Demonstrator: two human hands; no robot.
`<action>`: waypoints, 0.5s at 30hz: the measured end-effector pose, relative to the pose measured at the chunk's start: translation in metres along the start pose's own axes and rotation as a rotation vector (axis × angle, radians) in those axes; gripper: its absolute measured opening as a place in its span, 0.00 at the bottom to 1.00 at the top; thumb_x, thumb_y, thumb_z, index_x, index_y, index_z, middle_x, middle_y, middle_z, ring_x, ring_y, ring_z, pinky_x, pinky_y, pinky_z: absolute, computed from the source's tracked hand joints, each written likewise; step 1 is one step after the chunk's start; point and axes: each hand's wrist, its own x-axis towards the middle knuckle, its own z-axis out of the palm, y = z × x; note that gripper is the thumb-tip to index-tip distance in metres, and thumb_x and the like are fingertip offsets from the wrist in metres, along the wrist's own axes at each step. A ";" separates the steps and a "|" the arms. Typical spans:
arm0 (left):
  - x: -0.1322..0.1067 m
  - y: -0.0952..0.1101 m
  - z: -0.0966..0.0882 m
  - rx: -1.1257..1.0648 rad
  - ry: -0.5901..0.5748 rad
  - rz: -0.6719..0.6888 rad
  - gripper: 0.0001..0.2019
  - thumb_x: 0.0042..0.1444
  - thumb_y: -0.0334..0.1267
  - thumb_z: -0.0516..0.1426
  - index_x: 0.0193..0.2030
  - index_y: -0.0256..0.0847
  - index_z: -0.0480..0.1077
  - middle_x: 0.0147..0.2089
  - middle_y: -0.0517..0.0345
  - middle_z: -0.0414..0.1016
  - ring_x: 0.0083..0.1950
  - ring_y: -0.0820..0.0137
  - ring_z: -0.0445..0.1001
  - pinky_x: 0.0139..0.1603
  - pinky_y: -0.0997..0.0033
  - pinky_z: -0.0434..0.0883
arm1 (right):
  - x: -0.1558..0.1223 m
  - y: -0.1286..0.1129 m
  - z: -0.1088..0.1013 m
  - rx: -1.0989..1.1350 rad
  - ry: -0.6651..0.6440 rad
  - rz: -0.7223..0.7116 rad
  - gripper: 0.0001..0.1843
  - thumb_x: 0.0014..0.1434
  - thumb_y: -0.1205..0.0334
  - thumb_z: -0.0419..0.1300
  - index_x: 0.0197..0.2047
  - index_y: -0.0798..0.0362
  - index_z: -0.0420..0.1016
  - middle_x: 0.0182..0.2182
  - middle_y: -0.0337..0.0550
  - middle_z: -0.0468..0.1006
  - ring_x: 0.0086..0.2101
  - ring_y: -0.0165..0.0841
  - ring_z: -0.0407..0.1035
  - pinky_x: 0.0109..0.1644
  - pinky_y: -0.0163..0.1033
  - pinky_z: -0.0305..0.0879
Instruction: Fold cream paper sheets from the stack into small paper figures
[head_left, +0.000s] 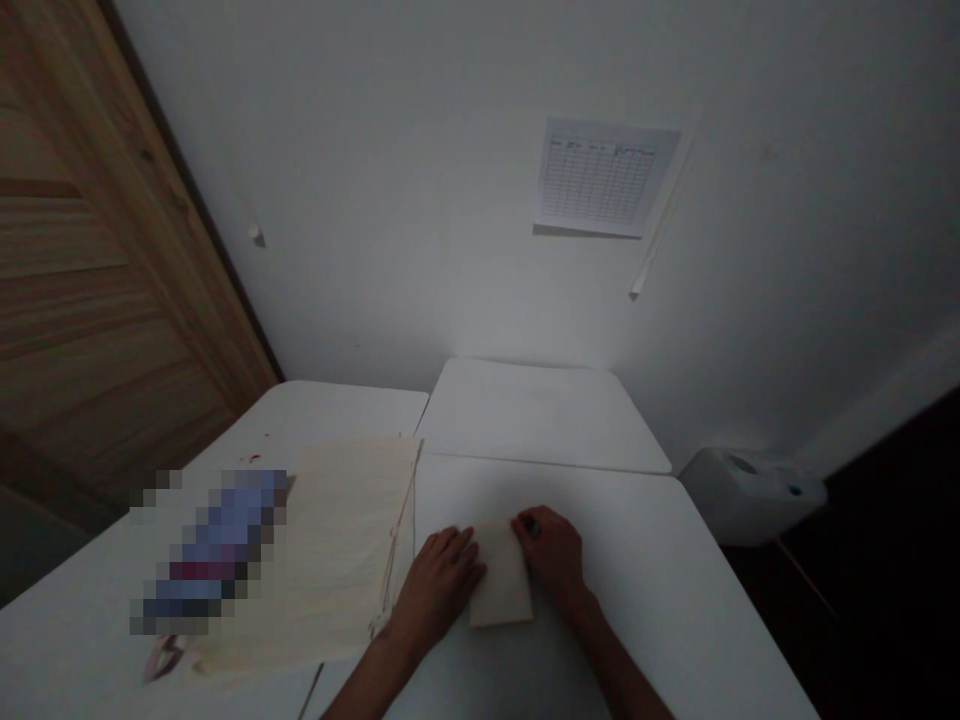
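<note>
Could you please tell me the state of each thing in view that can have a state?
Small pale piece: lying flat on the white table.
Left hand: fingers extended, at the piece's left edge.
Right hand: fingers bent, at its upper right corner; grip unclear.
Large pale sheet: spread out, slightly wrinkled.
Printed sheet: up on the wall.
Pixelated item: state cannot be told.
White container: open or shut unclear.

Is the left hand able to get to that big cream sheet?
Probably yes: the left hand is close beside the big cream sheet, and nothing seems to stand between them. It would just have to leave the small cream piece it touches.
</note>
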 end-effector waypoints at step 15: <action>0.000 0.005 -0.001 -0.272 0.096 -0.288 0.12 0.60 0.41 0.54 0.46 0.39 0.72 0.46 0.48 0.76 0.48 0.58 0.73 0.50 0.55 0.71 | 0.005 0.013 -0.001 0.510 -0.052 0.041 0.14 0.52 0.51 0.60 0.31 0.53 0.79 0.28 0.44 0.81 0.31 0.37 0.74 0.37 0.39 0.68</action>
